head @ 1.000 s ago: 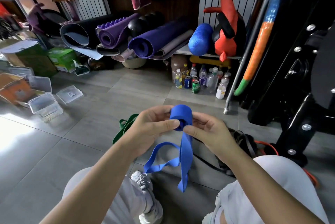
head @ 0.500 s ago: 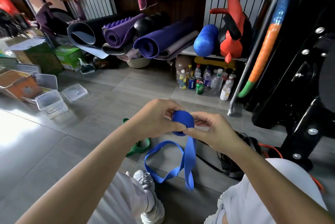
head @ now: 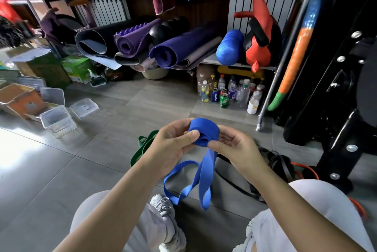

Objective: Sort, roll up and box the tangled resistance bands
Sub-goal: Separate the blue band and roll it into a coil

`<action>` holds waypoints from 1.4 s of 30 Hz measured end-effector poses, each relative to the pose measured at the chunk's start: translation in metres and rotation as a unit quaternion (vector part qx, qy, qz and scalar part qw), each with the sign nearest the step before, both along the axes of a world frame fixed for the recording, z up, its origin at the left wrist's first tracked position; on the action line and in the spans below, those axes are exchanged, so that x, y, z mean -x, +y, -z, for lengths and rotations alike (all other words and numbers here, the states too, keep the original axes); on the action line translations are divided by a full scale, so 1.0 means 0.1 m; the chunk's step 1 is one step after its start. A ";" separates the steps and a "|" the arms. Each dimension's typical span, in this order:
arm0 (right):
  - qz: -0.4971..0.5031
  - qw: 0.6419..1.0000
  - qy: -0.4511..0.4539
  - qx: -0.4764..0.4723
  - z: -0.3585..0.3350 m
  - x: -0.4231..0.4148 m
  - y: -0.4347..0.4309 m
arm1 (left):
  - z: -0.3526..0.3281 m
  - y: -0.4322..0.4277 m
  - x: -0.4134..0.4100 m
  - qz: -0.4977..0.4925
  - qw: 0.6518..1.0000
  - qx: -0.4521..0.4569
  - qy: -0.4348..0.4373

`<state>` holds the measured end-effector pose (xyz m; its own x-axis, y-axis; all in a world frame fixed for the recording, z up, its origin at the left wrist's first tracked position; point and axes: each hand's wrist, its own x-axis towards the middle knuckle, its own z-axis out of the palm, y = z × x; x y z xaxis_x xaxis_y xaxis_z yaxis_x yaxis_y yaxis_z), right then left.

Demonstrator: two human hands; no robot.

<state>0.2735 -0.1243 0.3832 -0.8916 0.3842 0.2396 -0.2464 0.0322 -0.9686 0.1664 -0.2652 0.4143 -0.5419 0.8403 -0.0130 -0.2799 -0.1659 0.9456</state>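
A blue flat rubber resistance band is held in the air at the middle of the view, above the grey tiled floor. It is partly wound into a thick coil whose hollow end faces the camera. The left hand grips the coil from its nine o'clock side, fingers curled over the top and the thumb pressed on the rim of the open end. The right hand grips it from four o'clock, fingers wrapped behind the coil and the thumb pinching where the unrolled part leaves it. Both sets of fingers are thus clamped on the band. The loose remainder hangs toward six o'clock in long loops, the lowest showing beside a white sneaker between the person's pale-trousered knees.

On the floor, a green flat band lies at nine o'clock of the coil, partly hidden behind the left hand. A heap of black bands lies at four o'clock, past the right wrist, with an orange cord beside it. Well apart at ten o'clock stands an open clear plastic box, with a clear lid just beside it.
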 end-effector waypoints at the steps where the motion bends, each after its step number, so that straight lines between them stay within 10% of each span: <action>1: 0.012 1.000 -0.007 -0.023 0.00 -0.01 0.01 | 0.03 0.00 -0.01 0.003 1.000 0.000 -0.009; 5: 0.026 0.988 -0.076 -0.131 -0.05 -0.03 0.09 | -0.01 0.00 0.08 -0.022 0.954 0.156 0.254; 8: 0.027 0.944 -0.136 -0.300 -0.11 -0.04 0.12 | -0.14 0.04 0.14 0.033 0.792 0.279 0.542; 11: 0.042 0.917 -0.136 -0.373 -0.16 -0.04 0.08 | -0.25 0.13 0.12 0.075 0.677 0.331 0.653; 14: 0.053 0.939 -0.121 -0.319 -0.15 -0.04 0.07 | -0.29 0.16 0.13 0.052 0.696 0.323 0.640; 23: 0.003 0.989 -0.101 -0.112 -0.10 -0.02 0.11 | -0.34 -0.03 0.25 -0.024 0.926 0.154 0.345; 32: 0.013 0.996 0.038 -0.073 -0.61 0.31 0.10 | -0.47 0.07 0.20 -0.034 0.994 -0.052 0.085; 35: 0.012 0.995 0.012 -0.101 -0.64 0.30 0.14 | -0.44 0.10 0.20 -0.045 0.997 -0.005 0.063; 37: 0.007 0.989 -0.020 -0.146 -0.64 0.27 0.19 | -0.47 0.07 0.24 -0.077 0.968 0.097 0.219; 42: -0.002 0.949 -0.094 -0.302 -0.66 0.25 0.26 | -0.72 0.09 0.29 -0.002 0.772 0.233 0.591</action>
